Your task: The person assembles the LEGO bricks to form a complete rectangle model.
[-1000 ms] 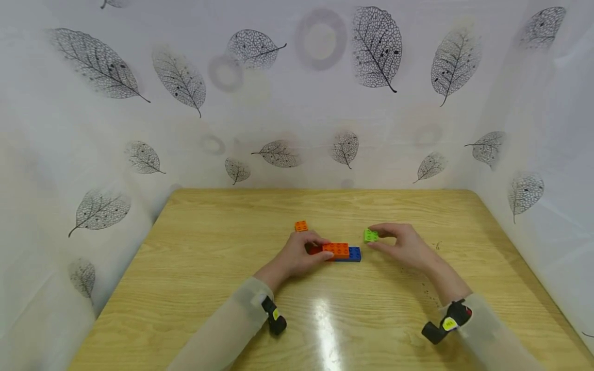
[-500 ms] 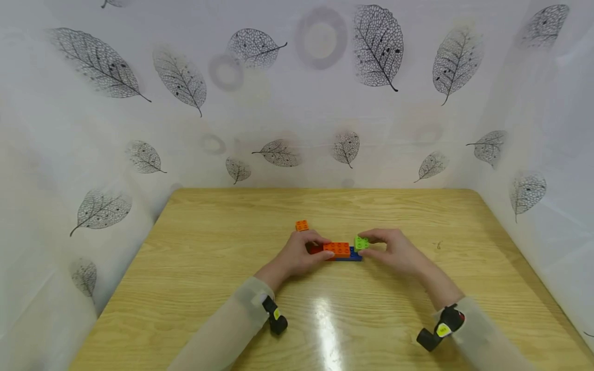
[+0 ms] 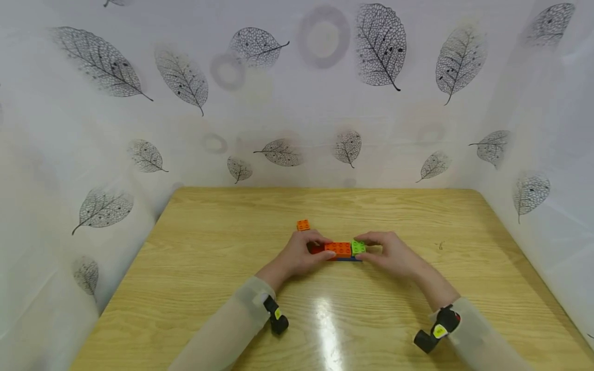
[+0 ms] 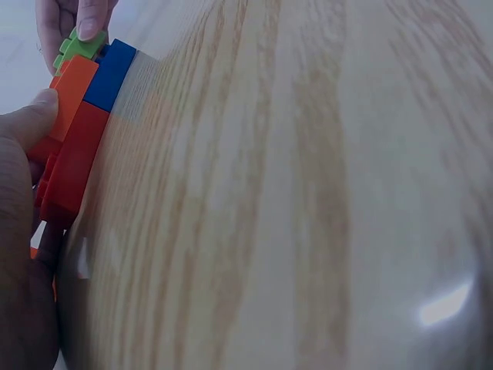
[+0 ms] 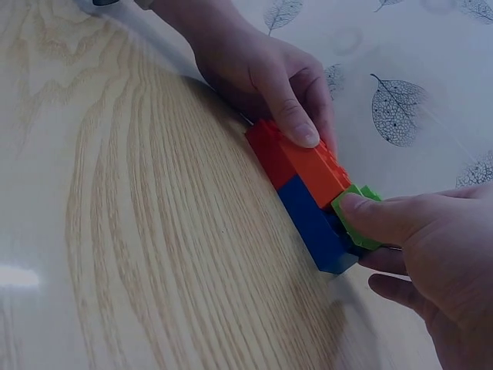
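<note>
On the table, a red toy brick [image 4: 78,162] and a blue brick [image 5: 310,227] lie end to end, with a longer orange brick [image 3: 342,249] across the top of their joint. My left hand [image 3: 299,253] grips the orange brick, its thumb on the near side. Between thumb and fingers of my right hand [image 3: 392,251] is a lime-green brick [image 3: 358,247], over the blue brick's studs beside the orange one's end. The right wrist view shows the green brick slightly tilted, with some blue studs visible beneath it.
A small square orange brick [image 3: 303,224] lies just behind my left hand. The wooden table [image 3: 209,226] ends at a pale leaf-patterned sheet [image 3: 287,103] at the back and sides.
My right hand has brought the green brick leftward and down from beside the stack to over the blue brick's free end. My left hand keeps its hold on the orange brick.
</note>
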Demonstrator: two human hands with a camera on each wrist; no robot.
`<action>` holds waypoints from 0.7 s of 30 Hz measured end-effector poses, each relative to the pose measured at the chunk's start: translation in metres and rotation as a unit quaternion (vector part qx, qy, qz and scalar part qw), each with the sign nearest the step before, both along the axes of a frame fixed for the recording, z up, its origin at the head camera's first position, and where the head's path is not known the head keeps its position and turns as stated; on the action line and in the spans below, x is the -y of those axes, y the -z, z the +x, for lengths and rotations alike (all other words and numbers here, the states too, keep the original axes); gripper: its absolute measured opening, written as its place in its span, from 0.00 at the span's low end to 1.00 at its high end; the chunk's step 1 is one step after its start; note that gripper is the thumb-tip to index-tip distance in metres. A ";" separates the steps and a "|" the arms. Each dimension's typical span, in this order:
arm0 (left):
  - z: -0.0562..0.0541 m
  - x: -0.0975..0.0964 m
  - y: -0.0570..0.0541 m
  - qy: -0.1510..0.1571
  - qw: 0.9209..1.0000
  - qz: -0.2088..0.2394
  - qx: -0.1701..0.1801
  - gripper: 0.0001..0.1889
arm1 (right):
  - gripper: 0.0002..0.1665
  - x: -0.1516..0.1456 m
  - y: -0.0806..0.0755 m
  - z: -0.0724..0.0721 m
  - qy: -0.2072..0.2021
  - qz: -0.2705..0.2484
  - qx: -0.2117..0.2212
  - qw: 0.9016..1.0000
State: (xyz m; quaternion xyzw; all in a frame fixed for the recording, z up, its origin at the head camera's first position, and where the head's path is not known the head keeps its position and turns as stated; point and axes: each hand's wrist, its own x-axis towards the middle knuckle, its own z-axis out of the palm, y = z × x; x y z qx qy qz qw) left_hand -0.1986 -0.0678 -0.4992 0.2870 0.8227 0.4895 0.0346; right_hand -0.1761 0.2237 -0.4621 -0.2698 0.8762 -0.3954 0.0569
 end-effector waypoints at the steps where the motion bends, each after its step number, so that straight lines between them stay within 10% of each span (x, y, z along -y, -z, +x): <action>1: 0.000 0.000 0.000 0.000 1.000 0.001 0.000 0.14 | 0.25 0.000 0.000 0.000 -0.002 0.001 0.001 1.000; 21: 0.000 0.000 0.000 -0.003 1.000 0.000 0.005 0.14 | 0.20 0.005 0.001 -0.001 0.006 0.003 0.010 1.000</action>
